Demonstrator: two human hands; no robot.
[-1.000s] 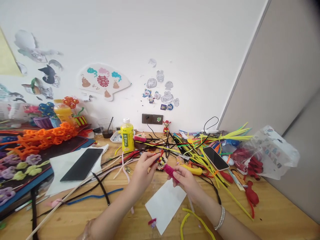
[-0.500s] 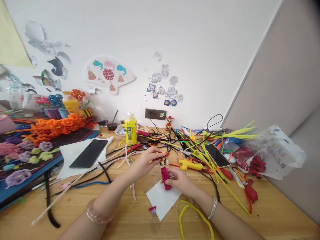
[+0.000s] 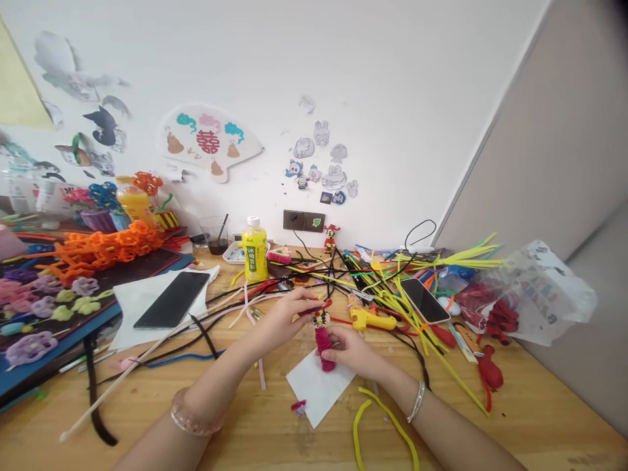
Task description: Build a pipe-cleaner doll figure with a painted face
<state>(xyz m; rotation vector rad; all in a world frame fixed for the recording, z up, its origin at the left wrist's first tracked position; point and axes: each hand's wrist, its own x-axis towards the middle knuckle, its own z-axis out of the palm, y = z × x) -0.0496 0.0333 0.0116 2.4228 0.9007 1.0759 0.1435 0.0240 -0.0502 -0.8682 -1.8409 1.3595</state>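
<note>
A small doll made of pipe cleaners (image 3: 322,341) stands upright over a white square of paper (image 3: 314,399). Its body is wound in magenta, its face is white with yellow and black marks, and something red tops the head. My left hand (image 3: 289,319) reaches in from the left, fingers pinching the red top. Lower down, my right hand (image 3: 349,350) wraps thumb and fingers around the magenta body. Magenta and lilac scraps (image 3: 299,407) lie at the paper's left edge. A bent yellow pipe cleaner (image 3: 356,432) rests in front of my right forearm.
A yellow glue gun (image 3: 373,320) lies right of the doll, beside tangled pipe cleaners and a phone (image 3: 424,301). Behind stand a drink bottle (image 3: 254,252) and a similar red-hatted doll (image 3: 330,239). Another phone (image 3: 171,301) and orange pipe-cleaner flowers (image 3: 108,252) are at left.
The view has shifted slightly, so the scene sits a little further left and up. Both hands keep the same hold on the doll.
</note>
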